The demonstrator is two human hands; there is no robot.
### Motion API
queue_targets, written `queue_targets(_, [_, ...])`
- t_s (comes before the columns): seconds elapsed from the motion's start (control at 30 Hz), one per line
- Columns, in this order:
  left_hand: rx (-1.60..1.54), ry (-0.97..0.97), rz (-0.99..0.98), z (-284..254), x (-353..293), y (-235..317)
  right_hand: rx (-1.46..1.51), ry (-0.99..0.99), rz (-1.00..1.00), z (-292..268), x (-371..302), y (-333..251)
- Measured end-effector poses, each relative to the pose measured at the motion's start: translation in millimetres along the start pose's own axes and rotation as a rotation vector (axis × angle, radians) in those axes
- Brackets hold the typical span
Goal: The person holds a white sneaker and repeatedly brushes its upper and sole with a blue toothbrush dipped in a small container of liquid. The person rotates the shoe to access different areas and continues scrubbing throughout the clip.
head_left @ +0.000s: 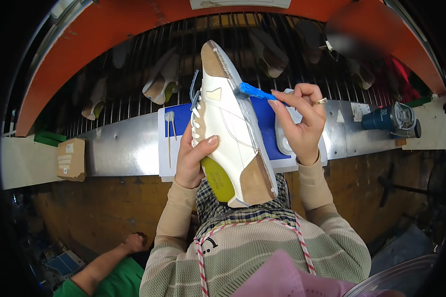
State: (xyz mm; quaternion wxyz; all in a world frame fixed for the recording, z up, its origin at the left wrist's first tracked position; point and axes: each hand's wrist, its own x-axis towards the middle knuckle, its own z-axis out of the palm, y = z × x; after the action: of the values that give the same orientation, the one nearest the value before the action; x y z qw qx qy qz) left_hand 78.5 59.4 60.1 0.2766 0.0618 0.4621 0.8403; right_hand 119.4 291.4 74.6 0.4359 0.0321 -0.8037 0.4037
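Looking down from the head onto an orange conveyor frame [109,29] arching over a dark wire rack [148,44] with several shoe uppers [159,84] resting on it. Below the rack, a long metal counter [124,143] with a blue and white mat [181,116], two white-tipped sticks [170,123] on the mat, a small cardboard box [71,158] at the far left, and a dark blue round device [389,119] at the right.

Held up in the middle, above the counter: a white sneaker [230,128] on a yellow-green last [217,179], with tan suede at toe and heel. Long axis running from the toe at upper left, close to the rack, down to the heel at lower right, near the chest. Bottom edge turned to the right, toward the brush.

Left hand [193,158] closed around the laced side of the sneaker, thumb pressed on the white upper, carrying the full weight. Right hand [302,121] just to the right of the sneaker, fingers pinched narrowly on a blue brush [255,91], a ring on one finger. Brush tip touching the sneaker's right edge close to the toe end, so the right hand being the nearer one to that edge.

At lower left, another person's arm [111,260] in a green sleeve, well apart.
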Motion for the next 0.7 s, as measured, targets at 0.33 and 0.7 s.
queue_targets(0.33, [0.077, -0.033, -0.001, 8.0, -5.9, 5.6, -0.105, 0.010, -0.233, -5.4, 37.9, 5.2])
queue_targets(0.7, [-0.016, -0.014, 0.004, 0.7, -5.7, 0.4, -0.025, -0.203, -0.120, -36.3, 15.7, 0.0])
